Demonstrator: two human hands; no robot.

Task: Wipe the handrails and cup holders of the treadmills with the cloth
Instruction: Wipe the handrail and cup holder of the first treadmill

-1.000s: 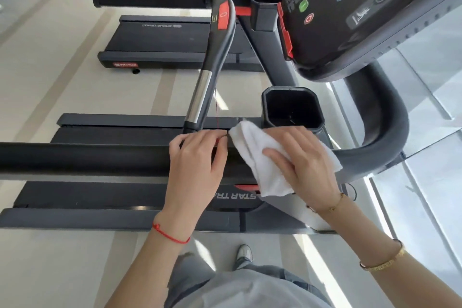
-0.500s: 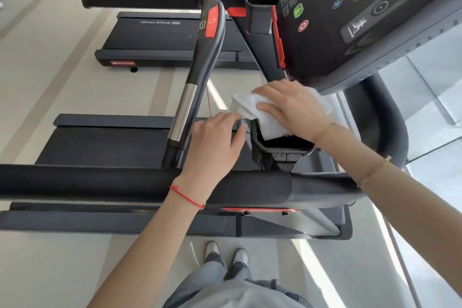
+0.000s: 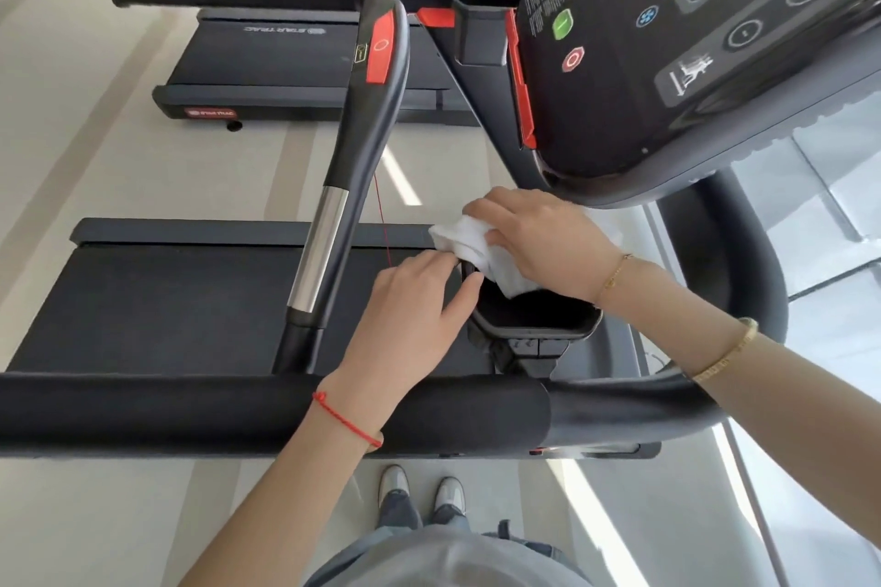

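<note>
Right hand (image 3: 548, 248), fingers curled over white cloth (image 3: 469, 248), pressing it onto far rim of cup holder (image 3: 534, 324). Left hand (image 3: 410, 324) at cup holder's left edge, fingers held together, fingertips touching rim. Padded handrail (image 3: 190, 410) beneath left wrist.

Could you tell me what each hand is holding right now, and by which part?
The right hand grips the bunched white cloth from above; the left hand steadies the cup holder at its left rim.
</note>
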